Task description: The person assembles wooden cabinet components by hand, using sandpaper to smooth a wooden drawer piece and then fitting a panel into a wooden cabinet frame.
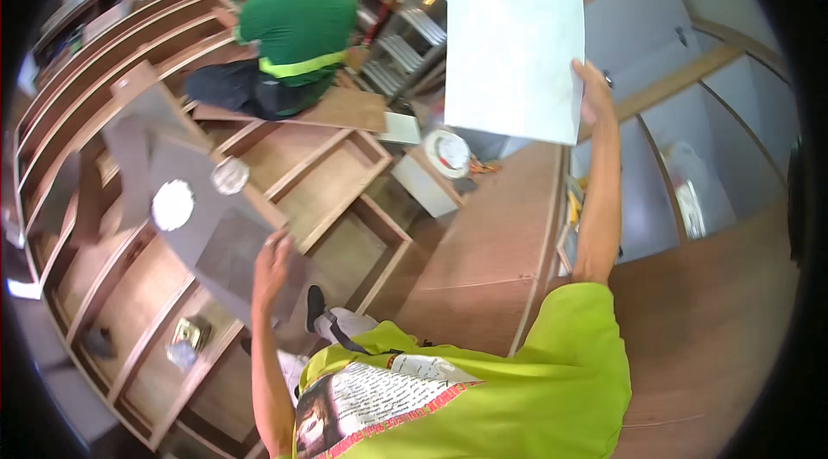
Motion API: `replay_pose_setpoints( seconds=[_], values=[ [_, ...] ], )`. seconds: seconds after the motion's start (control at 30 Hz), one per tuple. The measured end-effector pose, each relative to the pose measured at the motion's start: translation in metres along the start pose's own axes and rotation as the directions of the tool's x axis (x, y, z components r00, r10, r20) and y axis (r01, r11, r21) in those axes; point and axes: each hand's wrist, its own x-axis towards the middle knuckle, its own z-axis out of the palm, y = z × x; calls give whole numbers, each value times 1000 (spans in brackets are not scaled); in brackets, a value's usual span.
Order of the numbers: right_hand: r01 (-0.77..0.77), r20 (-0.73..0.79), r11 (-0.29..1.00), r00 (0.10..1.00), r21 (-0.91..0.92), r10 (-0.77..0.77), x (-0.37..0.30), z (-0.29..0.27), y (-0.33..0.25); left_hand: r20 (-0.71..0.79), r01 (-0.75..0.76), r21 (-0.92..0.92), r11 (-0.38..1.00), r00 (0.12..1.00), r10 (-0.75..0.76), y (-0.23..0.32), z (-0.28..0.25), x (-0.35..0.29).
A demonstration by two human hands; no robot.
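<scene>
Right hand (594, 93) pinches white sheet (515, 40) leftward of grip, likely keeping its face clear; left hand (272, 267) by grey board (226, 245), can't tell grip.

"How's the right arm (601, 200)?"
"Reaching well forward, almost straight, the right hand (595, 97) closed in a grip at its end."
"And the left hand (271, 266)?"
"Less far out, fingers (278, 245) bent, its forearm (268, 355) pointing forward."

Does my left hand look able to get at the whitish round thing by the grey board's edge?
Probably yes: the left hand is near the whitish round thing, and nothing visible blocks the way along the grey board.
</scene>
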Motion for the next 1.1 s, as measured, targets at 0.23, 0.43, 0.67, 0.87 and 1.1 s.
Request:
replay_pose_setpoints(
  seconds=[0.23, 0.43, 0.67, 0.87, 1.1],
  values=[
    [-186, 200, 910, 973, 371, 117, -92, 191, 112, -28, -44, -306, 951, 999, 37, 114, -51, -16],
    [-484, 492, 698, 844, 528, 214, -160, 308, 183, -76, 14, -491, 871, 995, -59, 124, -107, -68],
    [-552, 587, 683, 780, 478, 219, -197, 393, 226, -163, 12, -497, 868, 981, -107, 100, -150, -126],
    [-690, 703, 547, 670, 473, 237, -211, 400, 232, -299, 106, -272, 956, 936, -189, 110, -136, -147],
    [-712, 692, 455, 678, 535, 247, -225, 400, 265, -242, 182, -407, 895, 923, -298, 82, -113, -170]
  ],
)
